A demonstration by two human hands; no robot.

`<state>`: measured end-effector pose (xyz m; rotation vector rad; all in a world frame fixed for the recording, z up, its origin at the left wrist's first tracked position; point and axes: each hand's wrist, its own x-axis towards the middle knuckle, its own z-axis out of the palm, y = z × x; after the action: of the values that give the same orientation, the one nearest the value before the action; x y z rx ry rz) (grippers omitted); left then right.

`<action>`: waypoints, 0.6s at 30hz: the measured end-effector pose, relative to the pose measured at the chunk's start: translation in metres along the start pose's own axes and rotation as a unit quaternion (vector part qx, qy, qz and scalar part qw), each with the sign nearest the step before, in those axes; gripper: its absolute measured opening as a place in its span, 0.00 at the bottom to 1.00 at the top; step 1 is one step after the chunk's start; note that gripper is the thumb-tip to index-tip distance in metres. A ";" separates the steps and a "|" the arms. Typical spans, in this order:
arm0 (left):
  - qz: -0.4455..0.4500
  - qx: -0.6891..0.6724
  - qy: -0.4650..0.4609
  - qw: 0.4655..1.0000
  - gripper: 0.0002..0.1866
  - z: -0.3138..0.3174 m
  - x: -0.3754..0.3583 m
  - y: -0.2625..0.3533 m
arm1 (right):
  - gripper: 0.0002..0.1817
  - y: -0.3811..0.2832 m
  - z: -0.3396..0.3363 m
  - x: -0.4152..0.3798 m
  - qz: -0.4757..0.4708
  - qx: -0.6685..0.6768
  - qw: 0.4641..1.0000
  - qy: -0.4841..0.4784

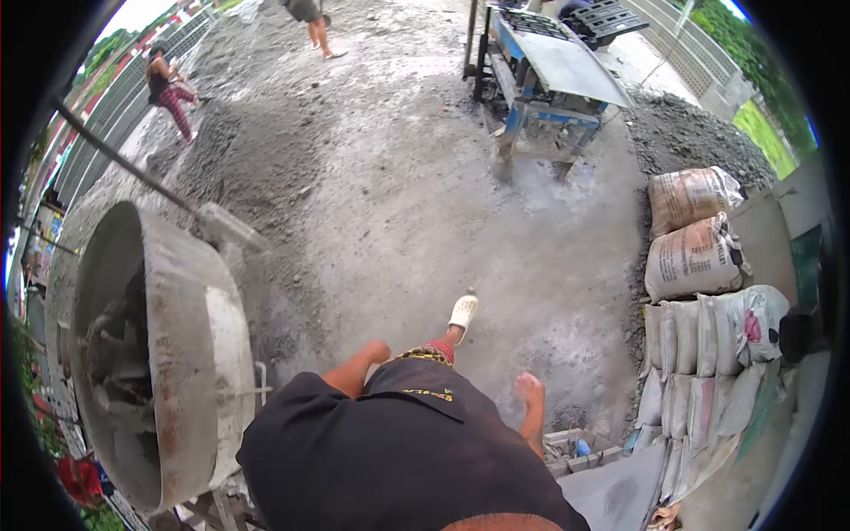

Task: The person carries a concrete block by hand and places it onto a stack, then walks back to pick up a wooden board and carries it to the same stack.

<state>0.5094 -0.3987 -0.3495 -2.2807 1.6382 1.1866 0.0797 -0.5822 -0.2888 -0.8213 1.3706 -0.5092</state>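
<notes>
My left hand (377,351) is in front of my body on the left, its fingers mostly hidden, so I cannot make out whether they are curled. To the right of my body hangs my right hand (530,388), with its fingers loosely apart and nothing in them. Neither hand touches any object that I can see. The large round drum of a concrete mixer (190,345) stands to the left, its mouth facing away and coated in grey cement. A pale clog (463,311) is on my forward foot, on the grey ground.
At the back stands a blue metal machine with a flat top (580,75). Stacked cement sacks (695,332) line the right, with larger filled sacks (692,257) beyond. A gravel heap (239,142) lies at the back left, near one person (168,88); another person (310,18) is farther back.
</notes>
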 end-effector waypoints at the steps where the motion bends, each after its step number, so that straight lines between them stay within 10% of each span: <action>1: 0.079 0.120 -0.037 0.989 0.13 -0.029 0.040 0.009 | 0.14 0.014 -0.020 0.015 0.031 -0.008 0.999 0.035; 6: 0.035 0.129 0.058 0.989 0.09 -0.188 0.256 0.098 | 0.12 -0.010 -0.091 0.068 0.086 0.009 0.989 0.116; 8: 0.172 0.038 0.091 0.980 0.11 -0.245 0.323 0.139 | 0.13 -0.022 -0.093 0.039 0.117 0.057 0.977 0.168; 13: 0.176 -0.157 0.069 0.969 0.12 -0.390 0.388 0.315 | 0.12 -0.049 -0.091 0.071 0.049 0.169 0.916 0.360; 18: 0.144 -0.251 0.006 0.957 0.11 -0.424 0.476 0.404 | 0.09 -0.042 -0.117 0.128 0.208 0.172 0.943 0.193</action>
<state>0.4540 -1.1397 -0.2153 -2.3626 1.9007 1.8448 -0.0083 -0.7292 -0.3389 -0.1349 1.6970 -0.5720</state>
